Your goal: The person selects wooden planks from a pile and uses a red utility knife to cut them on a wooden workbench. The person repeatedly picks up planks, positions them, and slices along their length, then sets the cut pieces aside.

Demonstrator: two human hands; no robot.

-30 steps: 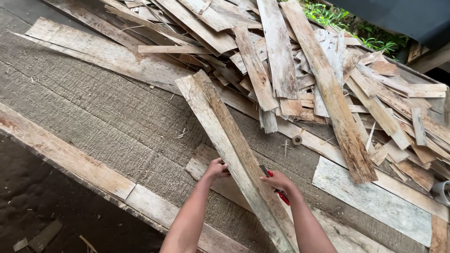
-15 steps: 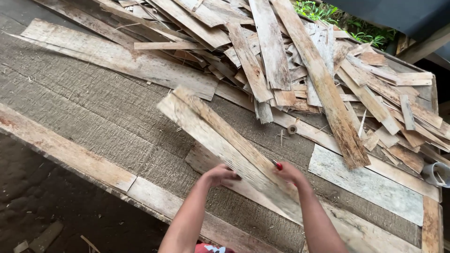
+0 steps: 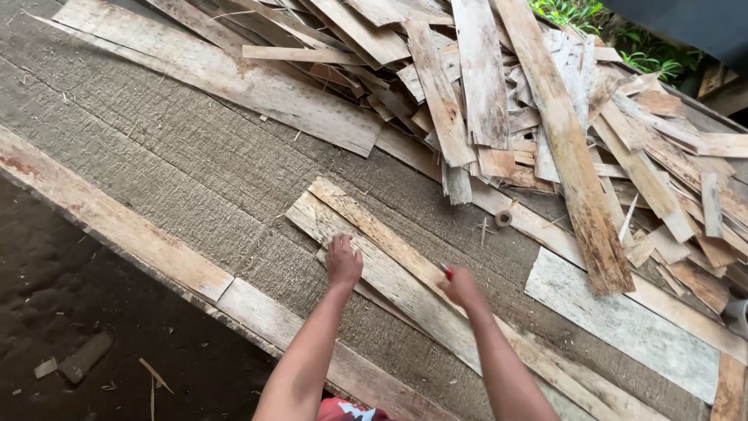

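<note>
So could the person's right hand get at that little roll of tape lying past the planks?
Probably yes. The roll of tape lies uncovered on the platform, just beyond the right hand, with only flat planks between them and nothing stacked over it.

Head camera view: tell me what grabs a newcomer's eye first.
The big jumbled heap of weathered planks fills the upper right. Below it, the left hand presses flat on a pale board lying slantwise on the rough grey platform, and the right hand grips something red beside it.
</note>
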